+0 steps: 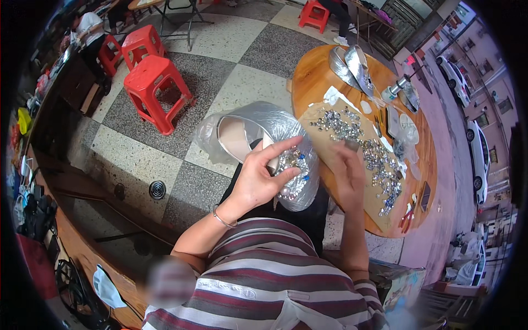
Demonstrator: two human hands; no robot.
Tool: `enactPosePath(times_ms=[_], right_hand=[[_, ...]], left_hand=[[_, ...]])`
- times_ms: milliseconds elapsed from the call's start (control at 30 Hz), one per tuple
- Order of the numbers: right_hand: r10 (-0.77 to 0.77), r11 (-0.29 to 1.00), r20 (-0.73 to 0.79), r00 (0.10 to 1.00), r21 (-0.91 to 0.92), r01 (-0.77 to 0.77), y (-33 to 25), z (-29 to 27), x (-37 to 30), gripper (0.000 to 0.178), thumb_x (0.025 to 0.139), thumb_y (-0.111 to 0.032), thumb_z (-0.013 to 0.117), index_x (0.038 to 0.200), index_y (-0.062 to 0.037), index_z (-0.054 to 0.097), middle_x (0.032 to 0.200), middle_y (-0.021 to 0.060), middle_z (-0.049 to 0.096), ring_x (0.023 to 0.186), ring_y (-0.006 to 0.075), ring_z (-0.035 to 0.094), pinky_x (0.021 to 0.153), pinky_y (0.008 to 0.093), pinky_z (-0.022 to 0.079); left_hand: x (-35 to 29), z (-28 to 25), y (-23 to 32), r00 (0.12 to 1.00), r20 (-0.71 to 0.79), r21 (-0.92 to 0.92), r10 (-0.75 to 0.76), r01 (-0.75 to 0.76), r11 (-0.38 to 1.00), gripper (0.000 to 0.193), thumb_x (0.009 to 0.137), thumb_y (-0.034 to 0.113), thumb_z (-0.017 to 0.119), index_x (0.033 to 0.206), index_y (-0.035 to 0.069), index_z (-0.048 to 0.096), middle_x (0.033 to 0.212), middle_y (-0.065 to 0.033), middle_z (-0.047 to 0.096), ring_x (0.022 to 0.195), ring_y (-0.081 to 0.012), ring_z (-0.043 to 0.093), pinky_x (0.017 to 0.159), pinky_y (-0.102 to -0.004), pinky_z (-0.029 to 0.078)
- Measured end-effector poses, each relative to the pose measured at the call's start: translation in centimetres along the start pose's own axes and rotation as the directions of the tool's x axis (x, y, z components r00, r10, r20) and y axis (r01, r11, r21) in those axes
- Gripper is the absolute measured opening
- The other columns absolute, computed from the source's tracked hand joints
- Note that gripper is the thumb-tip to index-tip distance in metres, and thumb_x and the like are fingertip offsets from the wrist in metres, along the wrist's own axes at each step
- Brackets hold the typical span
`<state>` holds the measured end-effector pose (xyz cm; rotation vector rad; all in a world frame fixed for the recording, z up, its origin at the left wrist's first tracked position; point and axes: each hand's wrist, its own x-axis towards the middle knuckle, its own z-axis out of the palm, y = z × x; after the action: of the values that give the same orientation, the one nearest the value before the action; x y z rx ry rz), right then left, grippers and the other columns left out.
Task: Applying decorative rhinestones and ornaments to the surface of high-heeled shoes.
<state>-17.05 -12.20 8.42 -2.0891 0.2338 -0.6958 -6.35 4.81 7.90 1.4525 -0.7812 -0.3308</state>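
A shoe with a beige inside, wrapped in clear plastic, rests over my lap. Gems in silver, pearl and blue cover part of it. My left hand grips the shoe beside these gems, index finger and thumb stretched along it, its other fingers mostly hidden. My right hand, smeared by motion, is over the near edge of a brown sheet, close to the loose gems spread there; I cannot make out whether its fingers hold anything.
The sheet lies on a round wooden table at my right. Silver shoe pieces, a lidded bottle, a crumpled plastic bag and red-handled pliers are also there. Red stools stand on the checkered floor, far left.
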Motion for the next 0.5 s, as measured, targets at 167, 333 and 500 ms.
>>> enactPosePath(times_ms=[167, 333, 500], right_hand=[[-0.266, 0.904, 0.233, 0.936, -0.278, 0.325, -2.2, -0.4, 0.6, 0.015, 0.085, -0.007, 0.058, 0.099, -0.0027, 0.061, 0.086, 0.002, 0.052, 0.083, 0.0124, 0.052, 0.069, 0.0289, 0.045], [-0.113, 0.992, 0.219, 0.969, -0.031, 0.123, -1.5, -1.2, -0.1, 0.016, 0.087, -0.008, 0.055, 0.101, -0.0017, 0.054, 0.086, 0.0027, 0.054, 0.068, 0.0095, 0.051, 0.056, 0.0239, 0.041], [0.394, 0.73, 0.036, 0.918, 0.595, -0.337, -3.6, -7.1, 0.8, 0.013, 0.088, -0.009, 0.054, 0.1, -0.0029, 0.05, 0.076, -0.0003, 0.053, 0.058, 0.0046, 0.048, 0.048, 0.0198, 0.037]], left_hand=[[0.0, 1.0, -0.1, 0.999, 0.052, -0.005, 0.014, -0.014, 1.0, 0.051, 0.07, 0.001, 0.072, 0.119, 0.006, 0.057, 0.105, -0.0106, 0.059, 0.096, -0.0172, 0.055, 0.085, -0.0282, 0.042], [0.0, 1.3, 0.8, 0.983, 0.172, -0.053, -0.06, 0.07, 0.996, 0.05, 0.072, -0.001, 0.071, 0.119, 0.005, 0.056, 0.112, -0.0098, 0.058, 0.1, -0.016, 0.055, 0.086, -0.0267, 0.043], [0.2, -0.1, 1.5, 0.932, 0.308, -0.307, -0.192, 0.288, 0.907, 0.05, 0.073, -0.005, 0.068, 0.121, 0.002, 0.053, 0.118, -0.0067, 0.055, 0.103, -0.0107, 0.053, 0.088, -0.0236, 0.044]])
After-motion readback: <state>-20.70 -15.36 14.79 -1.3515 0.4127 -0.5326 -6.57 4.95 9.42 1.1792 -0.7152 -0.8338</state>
